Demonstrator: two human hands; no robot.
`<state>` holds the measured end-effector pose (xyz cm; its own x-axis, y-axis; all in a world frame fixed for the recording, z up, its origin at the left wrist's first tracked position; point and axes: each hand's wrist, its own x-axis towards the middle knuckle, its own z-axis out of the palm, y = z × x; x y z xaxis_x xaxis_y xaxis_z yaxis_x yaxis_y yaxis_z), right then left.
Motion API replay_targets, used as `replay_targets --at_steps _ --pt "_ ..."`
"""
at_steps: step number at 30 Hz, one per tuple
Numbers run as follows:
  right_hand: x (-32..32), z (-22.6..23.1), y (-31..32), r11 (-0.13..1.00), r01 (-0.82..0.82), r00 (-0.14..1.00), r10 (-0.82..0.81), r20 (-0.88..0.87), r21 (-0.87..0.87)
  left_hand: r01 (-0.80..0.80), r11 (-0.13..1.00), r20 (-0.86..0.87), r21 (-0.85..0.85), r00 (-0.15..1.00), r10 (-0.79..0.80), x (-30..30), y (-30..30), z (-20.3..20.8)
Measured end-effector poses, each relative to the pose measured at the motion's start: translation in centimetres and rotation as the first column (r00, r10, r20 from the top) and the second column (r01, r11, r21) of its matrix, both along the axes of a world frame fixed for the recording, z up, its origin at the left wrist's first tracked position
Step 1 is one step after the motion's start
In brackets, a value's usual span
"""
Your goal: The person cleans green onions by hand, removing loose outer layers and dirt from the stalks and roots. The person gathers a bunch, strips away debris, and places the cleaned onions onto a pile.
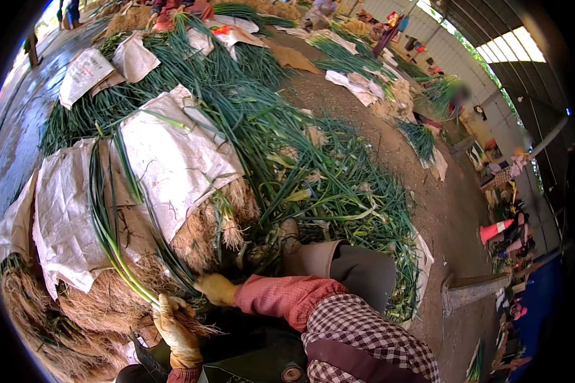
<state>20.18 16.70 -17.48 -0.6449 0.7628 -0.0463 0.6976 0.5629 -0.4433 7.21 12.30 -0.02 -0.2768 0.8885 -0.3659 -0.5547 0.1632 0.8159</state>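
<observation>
My left hand (174, 329), in a yellowish work glove, is closed around the white lower stalks of a few green onions (125, 273). Their long green leaves reach up and away over a white woven sack (70, 207). My right hand (216, 290), gloved in yellow too, is curled in beside the left one, next to dark green leaves (175, 271); its fingertips are hidden, so what it grips cannot be made out. Thick bundles of brown onion roots (108, 306) lie in front of and left of my hands. Another white sack (176, 150) covers more of the pile.
Loose green leaves (338, 185) are heaped to the right, by my boot (291, 236). Beyond lies a large onion pile (236, 83) with sacks on it. A metal beam (476, 295) and an orange cone (494, 232) stand at right. Other people are at the far side.
</observation>
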Motion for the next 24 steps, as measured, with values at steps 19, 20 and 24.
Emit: replay_targets --at_steps 19,20,24 --pt "3.4 11.7 17.1 0.047 0.22 0.091 -0.995 -0.027 -0.974 -0.123 0.986 -0.051 0.114 0.99 0.13 -1.0 -0.1 -1.0" --pt "2.8 12.9 17.4 0.058 0.309 0.097 -0.995 -0.029 -0.949 -0.109 0.989 -0.062 0.104 0.991 0.116 -1.1 -0.1 -1.2" --pt "2.7 16.2 20.7 0.205 0.159 0.083 -0.977 -0.194 -0.966 -0.134 0.978 -0.003 0.163 0.991 0.136 -1.2 0.1 -0.9"
